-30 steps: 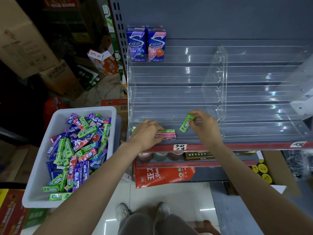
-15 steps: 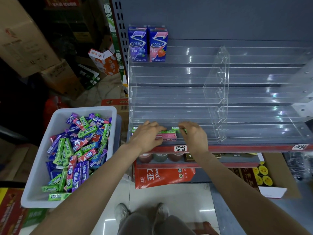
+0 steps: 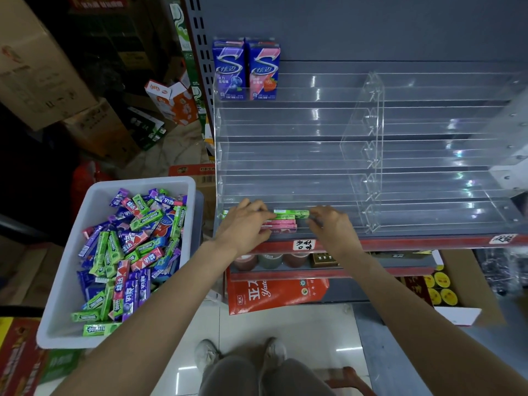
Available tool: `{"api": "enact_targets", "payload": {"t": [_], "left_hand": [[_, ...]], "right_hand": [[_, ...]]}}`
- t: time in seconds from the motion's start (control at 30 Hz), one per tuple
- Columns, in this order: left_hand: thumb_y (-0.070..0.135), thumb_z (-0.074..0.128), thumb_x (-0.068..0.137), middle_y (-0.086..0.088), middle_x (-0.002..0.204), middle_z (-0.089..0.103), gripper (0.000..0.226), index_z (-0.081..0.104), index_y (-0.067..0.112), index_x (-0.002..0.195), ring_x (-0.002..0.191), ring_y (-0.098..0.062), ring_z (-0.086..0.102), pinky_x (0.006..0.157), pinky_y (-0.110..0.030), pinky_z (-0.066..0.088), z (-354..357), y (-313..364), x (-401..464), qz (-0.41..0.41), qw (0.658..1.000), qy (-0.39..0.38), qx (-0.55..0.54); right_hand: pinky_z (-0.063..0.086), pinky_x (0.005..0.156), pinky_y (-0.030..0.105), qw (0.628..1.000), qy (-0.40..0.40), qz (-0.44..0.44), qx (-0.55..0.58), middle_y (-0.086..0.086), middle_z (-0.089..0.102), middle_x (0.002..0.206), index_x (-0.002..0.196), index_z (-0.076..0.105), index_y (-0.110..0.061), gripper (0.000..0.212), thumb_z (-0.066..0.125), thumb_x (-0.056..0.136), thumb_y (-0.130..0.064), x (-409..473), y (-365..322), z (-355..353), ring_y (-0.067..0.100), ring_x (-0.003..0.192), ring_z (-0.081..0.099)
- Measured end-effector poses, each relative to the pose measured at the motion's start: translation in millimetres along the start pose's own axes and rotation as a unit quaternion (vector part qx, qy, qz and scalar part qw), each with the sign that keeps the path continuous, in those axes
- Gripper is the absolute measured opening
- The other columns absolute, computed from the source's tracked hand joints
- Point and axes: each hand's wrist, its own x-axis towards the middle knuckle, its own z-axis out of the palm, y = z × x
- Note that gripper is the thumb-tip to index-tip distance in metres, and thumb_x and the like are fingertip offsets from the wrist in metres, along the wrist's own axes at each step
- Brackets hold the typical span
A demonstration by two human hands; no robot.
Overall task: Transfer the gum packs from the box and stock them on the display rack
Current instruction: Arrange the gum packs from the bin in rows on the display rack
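While the left hand (image 3: pixel 245 224) covers stacked gum packs (image 3: pixel 283 225), right-hand fingers (image 3: pixel 315 220) pinch a green pack (image 3: pixel 297 214).

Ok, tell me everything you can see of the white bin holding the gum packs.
The white bin is a rectangular plastic tub with a thick rolled rim and rounded corners, standing open-topped to the left of the clear display rack. It is loosely heaped with gum packs in green, purple, pink and blue, lying at all angles; bare white wall shows along its left side. It rests on cartons below, partly hidden. Neither hand touches it: the left hand and right hand are both at the rack's lowest tier.
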Motion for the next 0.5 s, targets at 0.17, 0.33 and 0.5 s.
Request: {"api": "enact_targets", "payload": {"t": [0.17, 0.33, 0.5], "left_hand": [[0.030, 0.049, 0.096, 0.006, 0.132, 0.044, 0.043, 0.044, 0.024, 0.139, 0.119, -0.016, 0.035, 0.100, -0.030, 0.030, 0, -9, -9, 0.002, 1.000, 0.016, 0.014], [0.027, 0.050, 0.096, 0.002, 0.131, 0.047, 0.043, 0.046, 0.022, 0.138, 0.121, -0.017, 0.038, 0.101, -0.030, 0.031, -7, -9, -11, -0.011, 1.000, 0.015, -0.013], [0.024, 0.053, 0.094, -0.002, 0.124, 0.055, 0.033, 0.056, 0.017, 0.127, 0.115, -0.019, 0.050, 0.097, -0.033, 0.040, -22, -16, -25, -0.054, 0.988, 0.101, -0.106]], "right_hand": [[0.050, 0.064, 0.029, 0.999, -0.038, -0.026, 0.015, 0.007, 0.063, 0.087, 0.093, 0.060, -0.005, 0.014, 0.057, 0.092, -0.019, 5, -22, 8, 0.022, 0.076, 0.060], [0.044, 0.060, 0.026, 0.996, -0.071, -0.011, -0.045, 0.007, 0.056, 0.088, 0.089, 0.053, -0.010, 0.013, 0.052, 0.095, -0.022, 6, -31, 3, 0.022, 0.074, 0.057], [0.050, 0.091, 0.037, 0.996, -0.046, -0.072, -0.027, 0.009, 0.058, 0.120, 0.123, 0.056, -0.010, 0.032, 0.054, 0.094, -0.023, 9, -60, -12, 0.024, 0.104, 0.060]]}}
